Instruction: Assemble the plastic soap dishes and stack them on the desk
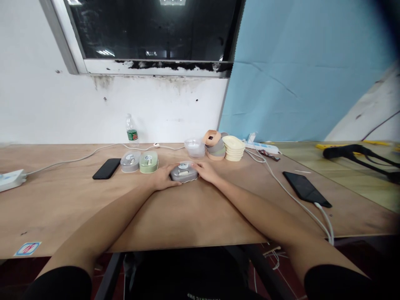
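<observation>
A grey soap box (184,173) with a clear lid and a small round label sits on the table in front of me. My left hand (164,178) wraps its left side, thumb along the near edge. From the right, my right hand (204,171) presses its fingers against the lid's side. Just left of my hands stand a green soap box (149,163) and another grey soap box (130,162), both with clear lids. Behind my right hand are a stack of cream trays (234,149), a pile of orange and grey box parts (215,148) and clear lids (194,148).
A black phone (106,168) lies on the left of the wooden table (187,216). At the back is a plastic bottle (131,131). A black tablet (306,189) with a white cable lies right. Power strips (262,147) and a black strapped object (359,154) are also there.
</observation>
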A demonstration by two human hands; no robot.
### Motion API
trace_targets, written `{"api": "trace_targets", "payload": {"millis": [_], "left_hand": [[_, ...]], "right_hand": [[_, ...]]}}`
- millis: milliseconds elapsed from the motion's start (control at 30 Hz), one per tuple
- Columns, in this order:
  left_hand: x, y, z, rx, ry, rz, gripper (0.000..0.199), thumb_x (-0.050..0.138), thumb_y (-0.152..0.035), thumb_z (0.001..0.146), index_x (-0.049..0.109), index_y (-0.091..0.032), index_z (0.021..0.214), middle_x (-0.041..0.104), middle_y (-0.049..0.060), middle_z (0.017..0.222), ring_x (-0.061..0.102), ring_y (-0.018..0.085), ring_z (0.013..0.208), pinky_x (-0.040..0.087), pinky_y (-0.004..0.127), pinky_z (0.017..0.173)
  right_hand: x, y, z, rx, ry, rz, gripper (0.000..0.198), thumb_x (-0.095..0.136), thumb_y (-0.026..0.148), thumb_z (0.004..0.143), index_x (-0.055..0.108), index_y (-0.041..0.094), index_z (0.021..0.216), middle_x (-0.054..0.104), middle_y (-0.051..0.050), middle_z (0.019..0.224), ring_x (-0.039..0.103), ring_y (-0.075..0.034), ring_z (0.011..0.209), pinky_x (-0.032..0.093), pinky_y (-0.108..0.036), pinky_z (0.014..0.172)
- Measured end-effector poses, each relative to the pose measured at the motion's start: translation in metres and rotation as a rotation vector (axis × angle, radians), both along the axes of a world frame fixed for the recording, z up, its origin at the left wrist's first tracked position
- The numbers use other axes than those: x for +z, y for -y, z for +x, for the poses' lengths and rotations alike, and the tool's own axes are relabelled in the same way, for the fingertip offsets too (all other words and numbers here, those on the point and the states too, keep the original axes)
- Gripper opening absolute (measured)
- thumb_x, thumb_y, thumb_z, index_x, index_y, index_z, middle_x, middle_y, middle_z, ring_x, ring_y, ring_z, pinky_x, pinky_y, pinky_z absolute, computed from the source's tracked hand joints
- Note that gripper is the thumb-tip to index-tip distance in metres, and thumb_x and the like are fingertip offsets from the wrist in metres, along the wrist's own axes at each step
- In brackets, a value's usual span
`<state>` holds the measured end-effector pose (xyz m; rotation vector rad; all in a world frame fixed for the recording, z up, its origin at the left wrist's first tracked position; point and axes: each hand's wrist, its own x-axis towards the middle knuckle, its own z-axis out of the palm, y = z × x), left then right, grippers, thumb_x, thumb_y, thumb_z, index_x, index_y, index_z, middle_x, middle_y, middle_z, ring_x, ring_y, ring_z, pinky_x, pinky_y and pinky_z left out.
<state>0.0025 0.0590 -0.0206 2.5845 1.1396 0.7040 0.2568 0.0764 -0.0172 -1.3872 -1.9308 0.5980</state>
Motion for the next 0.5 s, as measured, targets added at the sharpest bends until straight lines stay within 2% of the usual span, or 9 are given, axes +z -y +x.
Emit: {"api": "trace_targets", "payload": {"millis": [100,233,300,400,500], "left_hand": [[0.006,0.006,0.003,0.036,0.006,0.098,0.089,0.071,-0.056,0.072,0.035,-0.026,0.147,0.050,0.012,0.136,0.053,0.030,0.119,0.044,0.043,0.101],[0.015,0.008,0.000,0.066,-0.032,0.362,0.072,0.071,-0.039,0.074,0.045,-0.028,0.141,0.044,0.012,0.140,0.048,0.033,0.123,0.039,0.046,0.105],[0.018,0.004,-0.010,0.134,0.033,0.473,0.069,0.071,-0.034,0.075,0.047,-0.027,0.139,0.043,0.013,0.141,0.046,0.033,0.125,0.039,0.047,0.105],[0.024,-0.004,-0.033,0.350,0.186,0.567,0.072,0.072,-0.037,0.073,0.046,-0.025,0.139,0.043,0.013,0.139,0.047,0.033,0.124,0.039,0.044,0.104],[0.033,-0.008,-0.061,0.667,0.295,0.559,0.079,0.074,-0.045,0.071,0.043,-0.023,0.141,0.045,0.014,0.133,0.048,0.032,0.122,0.038,0.044,0.104]], "right_hand": [[-0.003,-0.002,0.002,-0.019,-0.064,0.011,0.056,0.038,0.067,0.088,0.065,0.018,0.082,0.060,0.000,0.055,0.058,-0.015,0.051,0.039,-0.025,0.051],[-0.005,-0.005,0.005,-0.039,-0.106,-0.005,0.058,0.035,0.069,0.089,0.063,0.019,0.096,0.060,0.002,0.053,0.054,-0.014,0.047,0.037,-0.024,0.049],[-0.006,-0.005,0.006,-0.024,-0.097,-0.017,0.058,0.034,0.069,0.090,0.062,0.019,0.099,0.060,0.002,0.054,0.053,-0.013,0.046,0.036,-0.024,0.049],[-0.006,-0.006,0.006,-0.004,-0.064,-0.027,0.057,0.033,0.067,0.091,0.062,0.019,0.101,0.062,0.001,0.057,0.054,-0.013,0.049,0.037,-0.024,0.051],[-0.007,-0.007,0.006,0.014,-0.006,0.008,0.051,0.039,0.062,0.092,0.062,0.019,0.107,0.063,0.001,0.060,0.057,-0.015,0.056,0.038,-0.025,0.055]]}}
